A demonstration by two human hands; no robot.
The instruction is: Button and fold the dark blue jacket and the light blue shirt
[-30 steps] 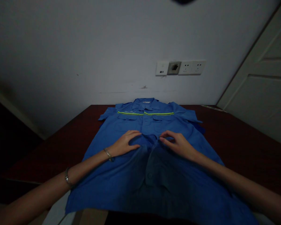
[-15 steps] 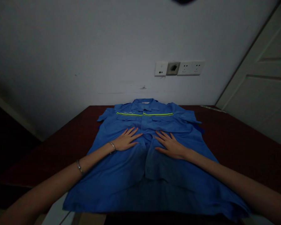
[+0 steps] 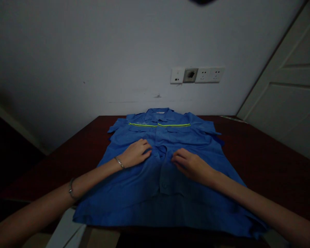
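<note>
A blue short-sleeved work shirt point(image 3: 134, 182) lies front up, its collar toward the wall. It has a yellow-green stripe across the chest, two flap pockets and a white label inside the collar. Below the chest the front placket gapes, and a button shows near the hem. My left hand point(image 3: 137, 152), with a bracelet at the wrist, is over the left front panel, fingers bent and thumb apart. Over the other panel, beside the placket edge, is my right hand point(image 3: 192, 164) with loosely curled fingers. No cloth shows pinched in either hand; the fingertips are partly hidden.
The dark red-brown table point(image 3: 77, 144) reaches the pale wall point(image 3: 119, 55). Sockets point(image 3: 197, 75) are set in the wall above it. A white panelled door point(image 3: 291, 100) stands at the right. A pale box-like object point(image 3: 65, 230) is below the near left edge.
Both hands were flat on the shirt with fingers spread; now their fingers are bent and the palms look raised. The shirt's lower edge appears slightly higher in view.
</note>
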